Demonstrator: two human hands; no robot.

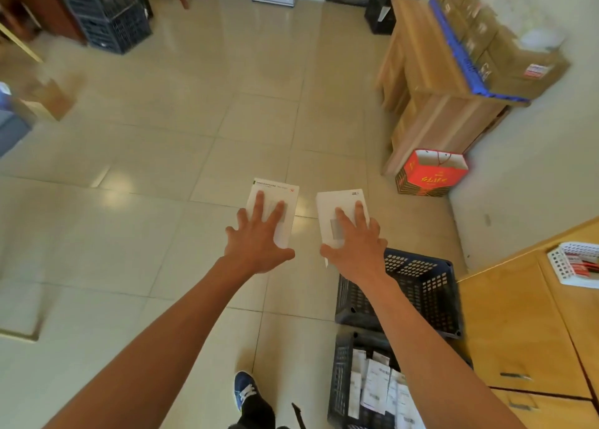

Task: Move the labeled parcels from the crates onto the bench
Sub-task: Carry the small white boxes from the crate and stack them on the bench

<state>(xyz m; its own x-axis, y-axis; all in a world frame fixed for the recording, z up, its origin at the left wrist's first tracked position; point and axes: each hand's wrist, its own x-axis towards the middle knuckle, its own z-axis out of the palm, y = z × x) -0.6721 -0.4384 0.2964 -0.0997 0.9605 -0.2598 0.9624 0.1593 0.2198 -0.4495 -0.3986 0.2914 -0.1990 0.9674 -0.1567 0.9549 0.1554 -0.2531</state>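
Observation:
My left hand (257, 240) grips a white parcel (282, 192) from above, fingers spread on its top and thumb at its near edge. My right hand (355, 244) holds a second white parcel (334, 201) the same way. Both parcels hang at arm's length over the tiled floor. At my lower right stand two dark crates on the floor: the farther crate (431, 286) looks empty, and the nearer crate (340, 373) holds several white labeled parcels (379, 386). A long wooden bench (418, 68) stands at the far right by the wall.
Cardboard boxes (505, 49) are stacked beside the bench on a blue edge. A red paper bag (431, 174) sits at the bench's near end. A wooden cabinet (518, 325) with a white basket (573, 263) is at my right. Stacked dark crates (107, 17) stand far left. My shoe (246, 389) is below.

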